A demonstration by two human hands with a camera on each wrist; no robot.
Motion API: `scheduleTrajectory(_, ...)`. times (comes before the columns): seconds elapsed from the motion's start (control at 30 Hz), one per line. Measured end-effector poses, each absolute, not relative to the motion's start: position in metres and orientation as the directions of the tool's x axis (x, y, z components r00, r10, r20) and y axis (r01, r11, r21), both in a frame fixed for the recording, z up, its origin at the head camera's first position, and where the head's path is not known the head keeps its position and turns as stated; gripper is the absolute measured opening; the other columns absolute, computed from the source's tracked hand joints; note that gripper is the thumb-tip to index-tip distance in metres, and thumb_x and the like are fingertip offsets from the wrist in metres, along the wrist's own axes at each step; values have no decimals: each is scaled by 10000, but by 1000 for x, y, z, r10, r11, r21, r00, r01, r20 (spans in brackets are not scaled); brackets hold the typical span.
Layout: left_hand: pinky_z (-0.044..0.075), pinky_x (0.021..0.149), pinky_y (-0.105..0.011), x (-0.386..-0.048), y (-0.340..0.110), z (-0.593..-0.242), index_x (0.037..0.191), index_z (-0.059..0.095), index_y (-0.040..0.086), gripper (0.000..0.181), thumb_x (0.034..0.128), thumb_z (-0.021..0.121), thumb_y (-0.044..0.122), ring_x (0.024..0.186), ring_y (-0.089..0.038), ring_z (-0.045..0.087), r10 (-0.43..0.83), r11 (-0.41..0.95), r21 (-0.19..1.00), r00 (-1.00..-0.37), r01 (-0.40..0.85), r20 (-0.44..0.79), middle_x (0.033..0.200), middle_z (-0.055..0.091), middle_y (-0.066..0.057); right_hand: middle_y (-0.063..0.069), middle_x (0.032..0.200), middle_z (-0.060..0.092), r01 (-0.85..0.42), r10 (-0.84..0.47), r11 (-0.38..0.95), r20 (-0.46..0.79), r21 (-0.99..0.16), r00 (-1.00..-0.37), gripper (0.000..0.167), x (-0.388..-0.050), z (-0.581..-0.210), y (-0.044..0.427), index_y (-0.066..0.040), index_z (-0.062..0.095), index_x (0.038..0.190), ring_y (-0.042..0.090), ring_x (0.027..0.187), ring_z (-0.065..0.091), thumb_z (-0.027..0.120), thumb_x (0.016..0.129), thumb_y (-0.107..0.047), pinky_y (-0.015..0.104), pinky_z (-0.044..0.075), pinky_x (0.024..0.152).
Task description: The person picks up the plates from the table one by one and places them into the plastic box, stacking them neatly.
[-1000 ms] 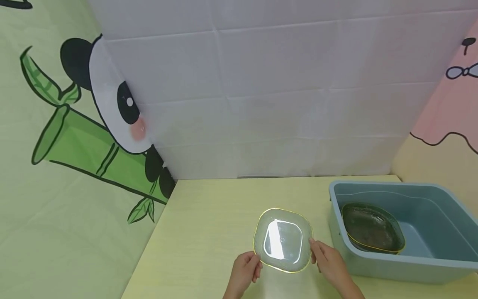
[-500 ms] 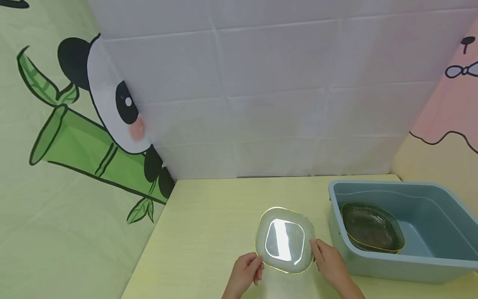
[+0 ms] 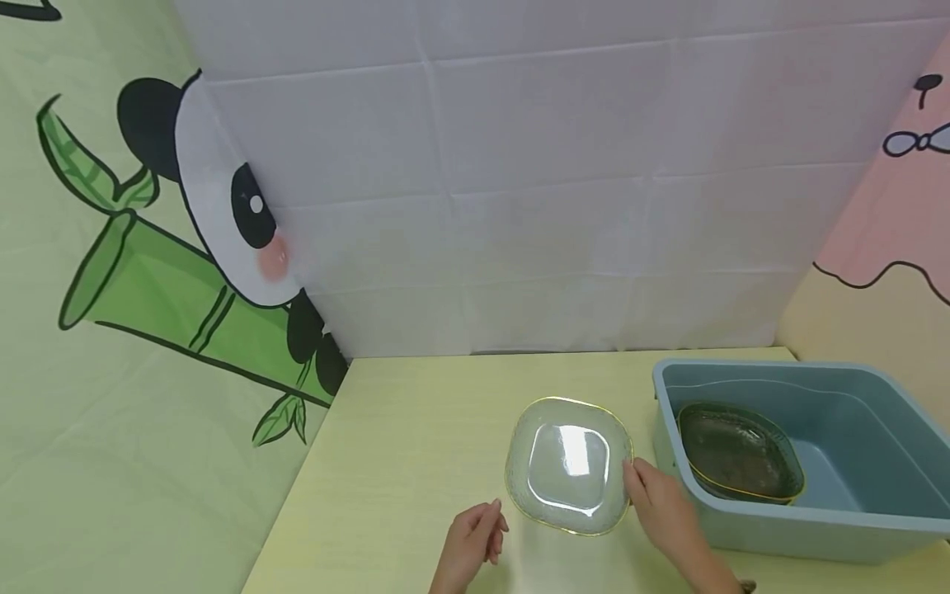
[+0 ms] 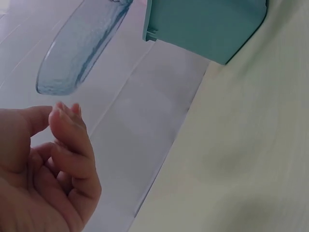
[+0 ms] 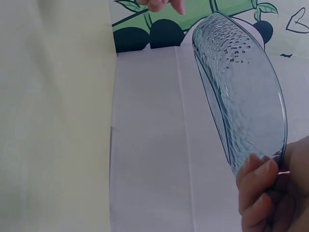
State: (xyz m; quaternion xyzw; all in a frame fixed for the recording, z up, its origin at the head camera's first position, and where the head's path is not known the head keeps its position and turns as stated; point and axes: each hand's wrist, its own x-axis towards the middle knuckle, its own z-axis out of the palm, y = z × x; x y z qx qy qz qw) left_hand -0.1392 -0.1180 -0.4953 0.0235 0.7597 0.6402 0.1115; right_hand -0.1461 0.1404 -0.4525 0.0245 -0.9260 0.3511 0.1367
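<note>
A clear square plate (image 3: 567,466) with rounded corners and a gold rim is held above the table by my right hand (image 3: 668,507), which pinches its right edge. In the right wrist view the plate (image 5: 244,92) is seen side-on, its wall textured, with the right hand's fingers (image 5: 258,181) curled round the lower rim. My left hand (image 3: 469,538) hangs just left of and below the plate, apart from it. The left wrist view shows that hand (image 4: 63,169) with loosely bent fingers and nothing in them; a gap separates it from the plate (image 4: 79,53).
At the right of the table (image 3: 416,445) stands a blue-grey plastic tub (image 3: 787,532). Dark green, gold-rimmed dishes (image 3: 735,450) lie stacked in its left part. Behind is a white cloth backdrop (image 3: 542,181), with a panda print (image 3: 215,190) to the left.
My left hand has let go of the plate and drawn back a little to the left. The plate, now in the right hand alone, has risen slightly in the head view.
</note>
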Motion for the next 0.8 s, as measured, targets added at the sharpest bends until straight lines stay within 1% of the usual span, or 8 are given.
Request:
scheduleTrajectory(0.1,364,447,-153,-140,-120,-501,814,554,-119,418,978,431,245,424,-39,434,163,189,974,-974,-123,-155,537,469,46,-64,527,344,-154,54,770,304,-620,-951,349,-145,-440,144,-147,405,623,54,474,293,417,970,-181,217,257,460)
scheduleTrajectory(0.23,385,453,-173,-144,-123,-516,785,580,-23,402,947,483,332,436,-41,448,168,207,971,-973,-123,-159,530,472,75,-66,513,317,-185,56,783,365,-594,-929,355,-146,-430,149,-150,398,608,47,467,276,437,960,-163,214,245,458)
scheduleTrajectory(0.33,397,460,-195,-144,-123,-519,789,594,11,363,924,524,340,444,-41,453,200,232,967,-968,-102,-150,529,475,78,-72,508,294,-201,58,785,393,-585,-918,362,-147,-427,152,-152,384,600,36,463,257,450,955,-158,209,236,456)
scheduleTrajectory(0.5,415,478,-209,-144,-121,-519,823,603,-22,331,915,551,292,445,-42,452,244,275,959,-960,-68,-138,532,476,57,-70,510,291,-190,51,788,369,-586,-928,375,-150,-420,159,-146,373,603,41,454,238,435,971,-192,213,233,446)
scheduleTrajectory(0.6,433,491,-217,-143,-122,-519,823,606,-10,327,913,553,301,442,-38,455,249,289,955,-958,-67,-142,525,480,65,-50,529,304,-169,43,796,334,-581,-942,372,-154,-415,168,-134,378,632,56,452,233,396,990,-235,223,238,448)
scheduleTrajectory(0.8,443,498,-240,-144,-125,-522,830,603,-27,390,895,567,356,455,-59,460,233,305,948,-958,-92,-168,542,495,58,-15,538,301,-177,36,821,360,-543,-932,370,-161,-407,194,-113,363,668,89,432,212,344,1006,-262,237,235,435)
